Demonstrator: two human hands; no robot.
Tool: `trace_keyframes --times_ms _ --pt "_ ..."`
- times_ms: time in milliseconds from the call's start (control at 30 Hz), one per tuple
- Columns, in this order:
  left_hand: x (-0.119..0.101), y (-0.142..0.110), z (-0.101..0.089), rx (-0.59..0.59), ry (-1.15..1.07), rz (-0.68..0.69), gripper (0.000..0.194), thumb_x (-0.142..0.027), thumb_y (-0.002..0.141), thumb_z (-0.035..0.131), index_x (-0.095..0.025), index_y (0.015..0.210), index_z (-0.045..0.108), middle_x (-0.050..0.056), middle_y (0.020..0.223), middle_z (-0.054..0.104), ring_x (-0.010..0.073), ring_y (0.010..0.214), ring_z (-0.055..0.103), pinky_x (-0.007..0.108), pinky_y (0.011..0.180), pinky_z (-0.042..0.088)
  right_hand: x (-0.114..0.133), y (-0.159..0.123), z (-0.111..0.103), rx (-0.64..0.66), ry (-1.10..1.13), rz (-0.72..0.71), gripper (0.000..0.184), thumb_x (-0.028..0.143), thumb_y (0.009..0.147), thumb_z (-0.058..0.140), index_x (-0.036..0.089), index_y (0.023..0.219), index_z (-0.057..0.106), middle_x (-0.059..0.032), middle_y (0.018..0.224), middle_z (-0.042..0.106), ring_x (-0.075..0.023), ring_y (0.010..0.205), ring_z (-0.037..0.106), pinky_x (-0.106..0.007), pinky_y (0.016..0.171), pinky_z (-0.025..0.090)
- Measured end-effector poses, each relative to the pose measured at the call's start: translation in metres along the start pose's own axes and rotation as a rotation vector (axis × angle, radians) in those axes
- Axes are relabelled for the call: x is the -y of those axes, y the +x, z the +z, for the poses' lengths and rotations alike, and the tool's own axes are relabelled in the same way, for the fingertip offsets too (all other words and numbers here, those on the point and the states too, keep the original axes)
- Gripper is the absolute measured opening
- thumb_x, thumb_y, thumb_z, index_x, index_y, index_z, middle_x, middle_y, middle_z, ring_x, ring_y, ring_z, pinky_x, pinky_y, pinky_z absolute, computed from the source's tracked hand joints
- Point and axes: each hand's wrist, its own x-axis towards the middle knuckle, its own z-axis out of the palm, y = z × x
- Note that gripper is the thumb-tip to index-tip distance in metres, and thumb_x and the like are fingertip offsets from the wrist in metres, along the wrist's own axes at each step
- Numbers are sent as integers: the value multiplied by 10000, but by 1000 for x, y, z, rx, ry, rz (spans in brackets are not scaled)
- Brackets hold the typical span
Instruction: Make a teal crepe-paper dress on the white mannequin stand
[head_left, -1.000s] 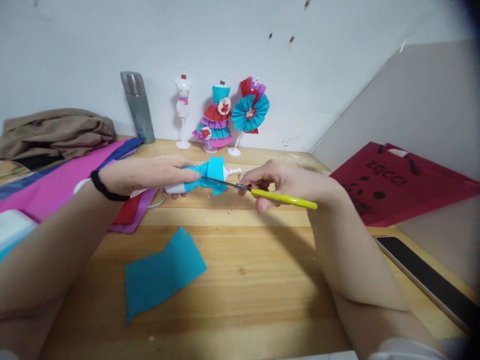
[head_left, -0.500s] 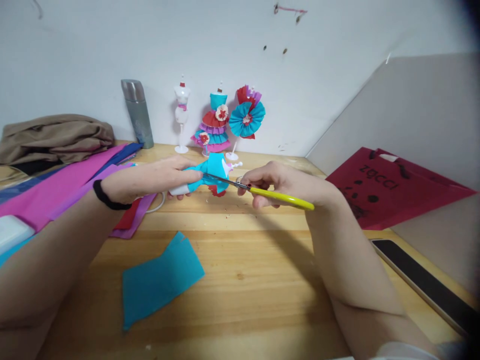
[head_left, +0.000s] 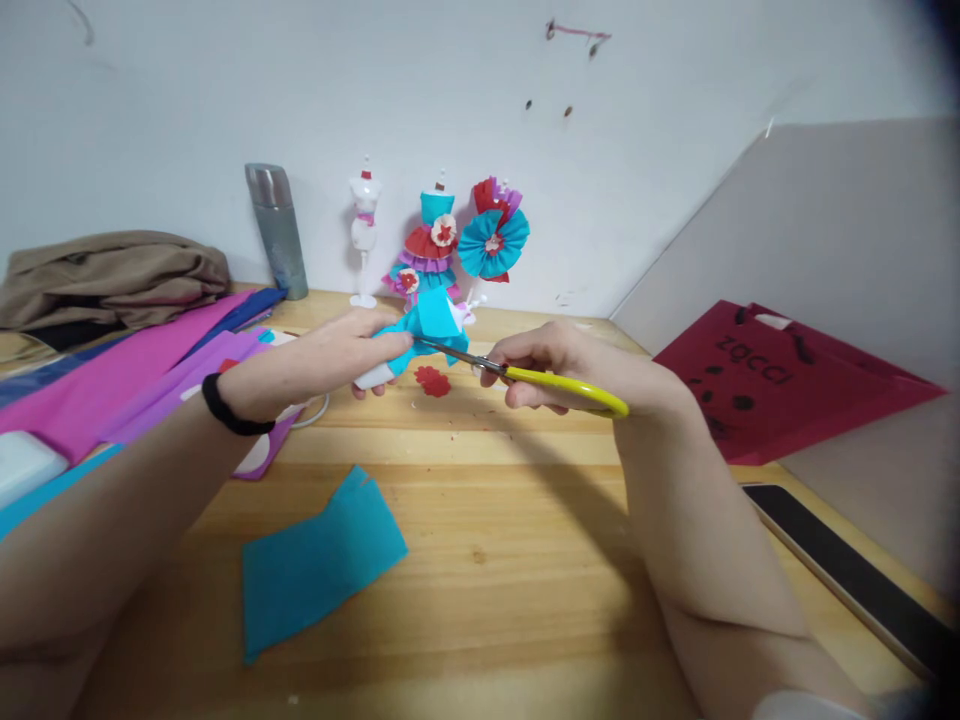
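My left hand [head_left: 360, 350] is closed round a small white mannequin [head_left: 373, 377] wrapped in blue crepe paper [head_left: 437, 315], tilted so that its neck end points up to the right. In my right hand [head_left: 536, 365] are scissors [head_left: 566, 388] with yellow handles. Their blades lie along the blue paper, tips by my left thumb; whether they are cutting into it I cannot tell. Beneath the mannequin, a red scalloped paper piece [head_left: 433, 380] rests on the wooden table [head_left: 525, 600]. Nearer to me lies a loose blue paper piece [head_left: 322, 560].
Along the wall stand a flask [head_left: 277, 230], a bare mannequin [head_left: 364, 230], and two dressed ones, one with ruffles [head_left: 429, 240], one with a large blue rosette [head_left: 493, 245]. Coloured paper [head_left: 112, 370] and brown cloth [head_left: 112, 275] lie left; a red bag [head_left: 780, 385] and phone [head_left: 832, 570] right.
My left hand has tilted the mannequin's neck end upward, bringing the red scalloped piece below into view. The scissors stay against the blue paper. The whole view has shifted slightly.
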Motion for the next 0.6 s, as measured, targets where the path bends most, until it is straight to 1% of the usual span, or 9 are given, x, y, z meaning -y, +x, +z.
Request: trace_keyframes --times_ms 100,200,300,367,467,600 --pt "4 2 2 -9 -91 7 265 -454 869 545 -200 839 614 37 809 672 189 729 654 261 604 479 -2 0 -1 8 -26 -104 546 698 860 635 152 876 638 36 659 505 -78 553 385 -227 497 294" --pt "12 6 3 3 -210 9 305 -498 896 563 -200 861 616 35 804 666 180 704 654 267 598 505 -6 -1 -2 48 3 -154 577 713 840 651 146 941 629 34 691 502 -91 589 397 -238 534 309" --pt "21 12 4 25 -369 28 319 -495 923 565 -189 856 627 49 781 677 167 668 653 269 590 527 -8 -2 -2 63 18 -202 631 752 820 646 148 1001 619 4 781 554 -113 650 463 -246 583 360" --pt "26 17 6 39 -502 38 341 -488 927 565 -174 810 624 67 765 692 166 644 660 267 559 534 -8 -2 -2 53 -3 -239 621 756 831 628 155 986 612 -25 858 585 -128 705 496 -257 630 397" --pt "31 22 12 84 -712 74 340 -467 930 585 -151 814 631 76 716 706 175 611 677 265 518 543 -7 0 -3 68 -47 -230 567 719 860 622 158 938 610 -33 851 599 -138 720 499 -268 657 401" --pt "38 26 20 134 -870 103 336 -433 947 589 -134 799 628 90 680 720 180 590 688 263 502 554 -6 1 -3 130 -84 -159 552 708 836 649 160 895 623 -21 813 605 -140 707 499 -267 648 385"
